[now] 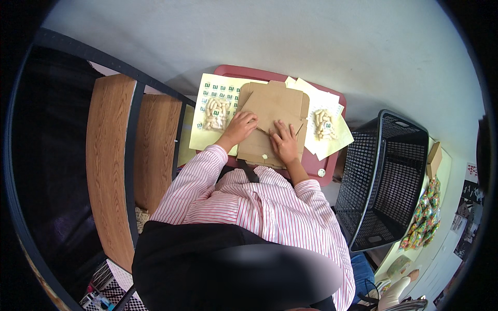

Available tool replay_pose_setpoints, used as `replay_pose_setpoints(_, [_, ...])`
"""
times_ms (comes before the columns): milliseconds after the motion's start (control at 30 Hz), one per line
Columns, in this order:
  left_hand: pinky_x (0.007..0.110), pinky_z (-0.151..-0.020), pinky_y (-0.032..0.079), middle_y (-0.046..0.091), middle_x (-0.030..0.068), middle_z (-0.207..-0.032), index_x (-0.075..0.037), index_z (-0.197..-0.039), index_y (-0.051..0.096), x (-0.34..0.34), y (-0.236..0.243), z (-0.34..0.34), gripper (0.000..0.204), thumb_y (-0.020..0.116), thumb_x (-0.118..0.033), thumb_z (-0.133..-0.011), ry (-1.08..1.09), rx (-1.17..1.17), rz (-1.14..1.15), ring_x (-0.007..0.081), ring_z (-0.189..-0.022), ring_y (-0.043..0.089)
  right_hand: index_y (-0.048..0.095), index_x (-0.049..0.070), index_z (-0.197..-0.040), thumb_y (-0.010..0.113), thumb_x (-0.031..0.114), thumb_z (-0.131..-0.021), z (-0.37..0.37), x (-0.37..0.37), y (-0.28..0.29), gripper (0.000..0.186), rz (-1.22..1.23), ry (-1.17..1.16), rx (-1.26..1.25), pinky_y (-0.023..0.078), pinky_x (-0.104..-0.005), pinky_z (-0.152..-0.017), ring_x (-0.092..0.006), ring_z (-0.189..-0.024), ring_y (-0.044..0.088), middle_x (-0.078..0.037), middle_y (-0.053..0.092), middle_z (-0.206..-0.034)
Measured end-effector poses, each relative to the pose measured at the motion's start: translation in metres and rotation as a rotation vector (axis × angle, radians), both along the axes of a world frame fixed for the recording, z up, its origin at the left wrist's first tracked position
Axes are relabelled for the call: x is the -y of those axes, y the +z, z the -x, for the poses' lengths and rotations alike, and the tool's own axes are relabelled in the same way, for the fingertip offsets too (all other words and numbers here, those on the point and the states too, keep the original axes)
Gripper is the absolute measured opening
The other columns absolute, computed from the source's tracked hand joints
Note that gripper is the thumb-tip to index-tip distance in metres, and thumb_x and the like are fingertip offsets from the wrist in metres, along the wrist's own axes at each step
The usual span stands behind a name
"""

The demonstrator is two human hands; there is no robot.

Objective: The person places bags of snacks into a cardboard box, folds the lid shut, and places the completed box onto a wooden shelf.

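Observation:
A flat brown cardboard box (277,101), partly unfolded, lies on a red tray (311,165) in front of me. My left hand (241,128) has its fingers curled together at a fold on the box's left side. Spread and flat, the fingers of my right hand (284,141) press on the cardboard right of the middle. Left of the box, a clear bag of pale, finger-shaped pieces (216,115) rests on a sheet of green-printed stickers (199,132). A similar bag (325,124) lies on yellow and white sheets (340,136) to the right.
A round white sticker (321,172) is on the tray's near right edge. Beside the tray at right stands a black plastic basket (381,176). Wooden shelves (111,166) rise at left, and a wall (290,36) is behind. Colourful packets (423,217) lie past the basket.

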State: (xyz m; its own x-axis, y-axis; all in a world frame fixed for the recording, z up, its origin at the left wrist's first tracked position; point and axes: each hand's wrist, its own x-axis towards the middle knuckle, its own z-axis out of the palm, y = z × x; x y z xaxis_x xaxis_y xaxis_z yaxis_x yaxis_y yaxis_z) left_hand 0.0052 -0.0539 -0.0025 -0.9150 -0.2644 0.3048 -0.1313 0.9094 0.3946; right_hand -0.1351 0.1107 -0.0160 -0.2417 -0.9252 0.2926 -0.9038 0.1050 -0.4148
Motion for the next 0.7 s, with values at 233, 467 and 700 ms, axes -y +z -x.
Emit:
replay_pose_setpoints(233, [0.038, -0.089, 0.034, 0.051, 0.0040, -0.099, -0.008, -0.089, 0.056, 0.006, 0.006, 0.002, 0.020, 0.064, -0.016, -0.072, 0.001, 0.071, -0.140, 0.0221, -0.103, 0.046, 0.059, 0.013, -0.103, 0.062, 0.020, -0.077, 0.002, -0.001, 0.010, 0.027, 0.007, 0.016, 0.147, 0.022, -0.0500, -0.104, -0.0271, -0.122, 0.038, -0.010, 0.045, -0.127])
replay_pose_setpoints(467, [0.041, -0.096, 0.031, 0.046, 0.0054, -0.115, -0.009, -0.100, 0.056, 0.010, 0.020, 0.007, 0.034, 0.067, -0.017, -0.069, -0.147, 0.222, -0.023, 0.0255, -0.114, 0.038, 0.056, 0.016, -0.107, 0.060, 0.020, -0.076, 0.004, -0.007, 0.009, 0.032, -0.091, -0.012, 0.034, 0.019, -0.0528, -0.104, -0.0278, -0.127, 0.030, -0.009, 0.038, -0.132])
replay_pose_setpoints(700, [0.046, -0.106, 0.018, 0.025, 0.0170, -0.138, -0.006, -0.129, 0.033, 0.011, 0.042, 0.055, 0.092, 0.079, -0.030, -0.053, -0.160, 0.491, 0.328, 0.0325, -0.129, 0.021, 0.046, 0.022, -0.121, 0.059, 0.020, -0.077, 0.007, -0.015, -0.004, 0.047, -0.164, 0.024, -0.083, 0.019, -0.0519, -0.105, -0.0256, -0.130, 0.027, -0.005, 0.031, -0.139])
